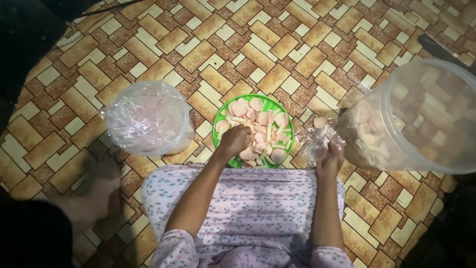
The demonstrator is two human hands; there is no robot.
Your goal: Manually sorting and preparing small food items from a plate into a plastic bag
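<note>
The left hand (pixel 234 141) rests closed in the green plate (pixel 217 130), fingers curled around a pinch of the pink chips (pixel 260 119) piled there. The right hand (pixel 331 158), to the right of the plate, grips the mouth of a small clear bag (pixel 317 141), holding it narrowly open. The plate sits on the tiled floor (pixel 277 44) just ahead of the person's lap, with the chips heaped to its rim on the far side

The likeliest slip is in the gap between plate and bag: the chips are thin and look brittle, so a tight squeeze could crack them, while a loose one could drop pieces onto the floor. The bag's mouth is crumpled and limp, held by one hand only, so it could fold shut just as the chips arrive. Right of the plate, a big clear tub (pixel 426 116) lies tilted with its opening toward the bag, and a nudge from the right forearm could roll it or spill its chips. Left of the plate stands a covered bucket (pixel 148 119) under plastic wrap, well apart from either hand
</note>
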